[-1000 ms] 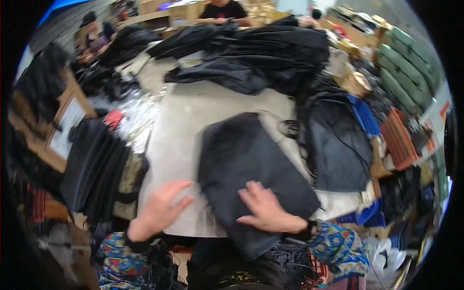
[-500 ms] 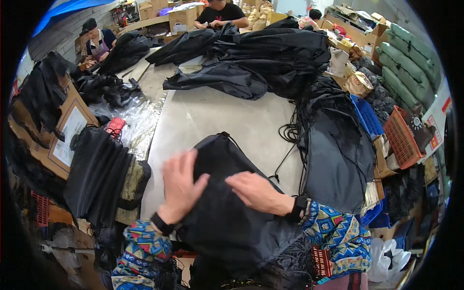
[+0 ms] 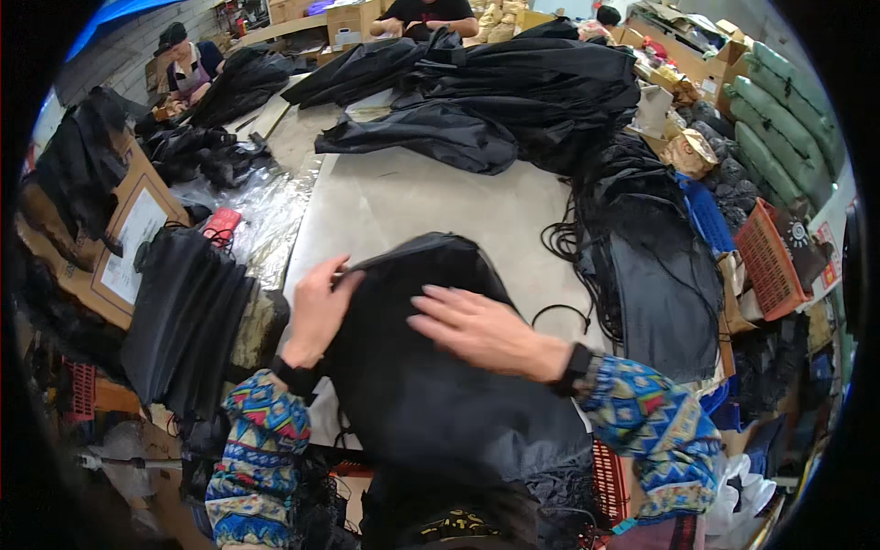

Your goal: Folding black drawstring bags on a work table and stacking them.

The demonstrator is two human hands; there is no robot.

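A black fabric drawstring bag [image 3: 440, 376] lies spread in front of me, its lower part hanging over the near table edge. At the bag's left edge, my left hand [image 3: 316, 312] has its thumb and fingers closed about the fabric. My right hand [image 3: 486, 332] rests flat on the bag's upper middle, fingers stretched out and a little blurred. A loop of black cord [image 3: 564, 310] shows beside the bag's right edge.
Black bags [image 3: 541, 92] are heaped across the table's far side. Another stack with cords [image 3: 665, 302] lies right. Folded black fabric [image 3: 188, 321] and a cardboard box [image 3: 137, 247] stand left. An orange basket [image 3: 768, 261] sits far right. Two people work at the back.
The bag's top now looks wider and flatter. My left hand has gone from spread fingers to closing at the bag's left edge. My right hand has flattened onto the fabric.
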